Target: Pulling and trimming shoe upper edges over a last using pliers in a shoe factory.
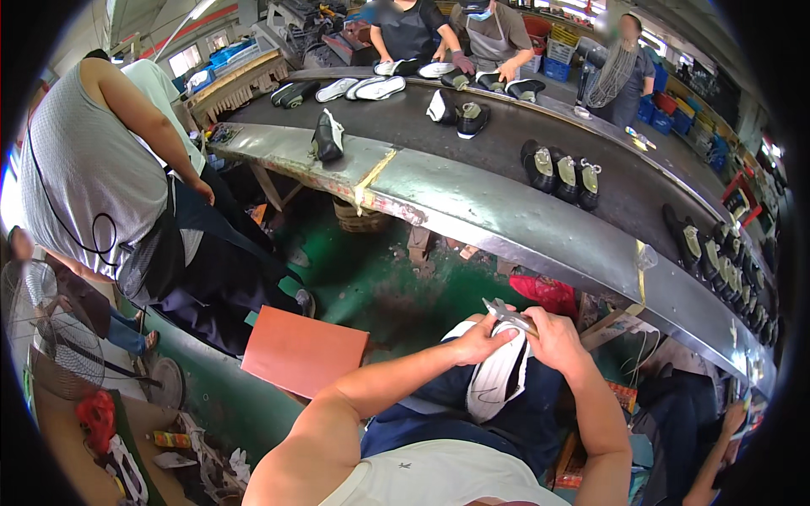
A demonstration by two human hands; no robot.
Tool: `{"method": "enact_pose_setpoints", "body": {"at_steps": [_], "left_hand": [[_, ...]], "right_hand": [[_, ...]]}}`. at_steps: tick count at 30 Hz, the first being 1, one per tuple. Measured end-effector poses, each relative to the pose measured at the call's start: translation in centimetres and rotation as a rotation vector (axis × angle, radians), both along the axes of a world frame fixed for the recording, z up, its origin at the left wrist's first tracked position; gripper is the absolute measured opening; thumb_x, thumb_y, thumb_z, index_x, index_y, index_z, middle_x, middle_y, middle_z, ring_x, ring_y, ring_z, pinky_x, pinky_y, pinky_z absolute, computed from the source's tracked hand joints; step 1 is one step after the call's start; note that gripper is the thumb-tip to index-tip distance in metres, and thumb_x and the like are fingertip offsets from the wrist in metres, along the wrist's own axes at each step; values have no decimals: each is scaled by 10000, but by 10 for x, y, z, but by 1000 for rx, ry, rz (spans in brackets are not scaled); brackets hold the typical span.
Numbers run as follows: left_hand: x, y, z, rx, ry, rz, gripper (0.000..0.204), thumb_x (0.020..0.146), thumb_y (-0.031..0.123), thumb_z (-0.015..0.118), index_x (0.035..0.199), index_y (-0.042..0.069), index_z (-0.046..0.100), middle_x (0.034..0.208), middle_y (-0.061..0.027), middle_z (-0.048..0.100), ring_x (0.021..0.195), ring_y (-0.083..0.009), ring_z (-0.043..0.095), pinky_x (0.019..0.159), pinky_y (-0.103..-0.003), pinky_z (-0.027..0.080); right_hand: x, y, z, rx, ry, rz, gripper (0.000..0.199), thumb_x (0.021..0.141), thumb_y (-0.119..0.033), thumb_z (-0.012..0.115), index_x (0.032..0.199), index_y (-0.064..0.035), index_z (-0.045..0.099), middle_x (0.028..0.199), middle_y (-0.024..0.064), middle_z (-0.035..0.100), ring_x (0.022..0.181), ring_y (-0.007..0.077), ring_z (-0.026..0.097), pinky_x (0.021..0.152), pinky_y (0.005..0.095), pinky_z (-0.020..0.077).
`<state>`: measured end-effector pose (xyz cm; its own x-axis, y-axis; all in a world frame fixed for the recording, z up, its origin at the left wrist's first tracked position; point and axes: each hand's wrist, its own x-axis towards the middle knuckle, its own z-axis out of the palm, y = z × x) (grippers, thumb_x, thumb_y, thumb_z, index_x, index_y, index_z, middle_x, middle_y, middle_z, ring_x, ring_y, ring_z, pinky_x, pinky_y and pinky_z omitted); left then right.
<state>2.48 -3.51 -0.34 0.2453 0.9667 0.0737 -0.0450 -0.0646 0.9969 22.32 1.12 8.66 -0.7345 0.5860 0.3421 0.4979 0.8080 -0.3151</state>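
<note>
Head view: the white shoe (498, 384) lies on the lap (542, 413), its far end tipped up, legs apparently bracing it. The left hand (478, 341) has fingers pinching that end, presumably steadying it; the right hand's (554, 340) fingers clasp a metal tool (504, 313) there.

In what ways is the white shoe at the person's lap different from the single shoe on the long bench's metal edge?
The white shoe is mostly white; the single shoe is mostly dark with a white part. The left hand grips the white shoe; no hand touches the single shoe, which rests on the bench. Both show white and dark areas.
</note>
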Motion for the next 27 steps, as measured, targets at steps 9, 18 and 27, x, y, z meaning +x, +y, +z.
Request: {"method": "enact_pose_setpoints", "body": {"at_steps": [9, 18, 27], "left_hand": [[0, 6, -8, 19, 18, -23, 442, 1042, 297, 574, 1392, 53, 461, 1293, -127, 539, 1235, -230, 488, 1081, -366, 377], [-4, 10, -14, -61, -50, -38, 517, 1035, 266, 597, 1469, 97, 372, 1330, -94, 527, 1246, -169, 482, 1085, -318, 387], [-15, 6, -16, 211, 178, 64, 513, 997, 233, 644, 1443, 87, 435, 1421, -160, 451, 1341, -267, 439, 1126, -361, 345]], "right_hand": [[-7, 11, -7, -10, -44, -12, 293, 857, -128, 702, 1081, -55, 527, 859, 168, 679, 757, 372, 687, 641, 469, 536], [3, 10, -36, -469, 320, -167, 426, 857, -188, 772, 1160, 2, 541, 1066, 186, 714, 969, 306, 718, 853, 400, 551], [3, -11, -67, -675, 600, -182, 417, 850, -91, 733, 1200, 34, 544, 1221, 166, 698, 1104, 243, 679, 971, 366, 508]]}}
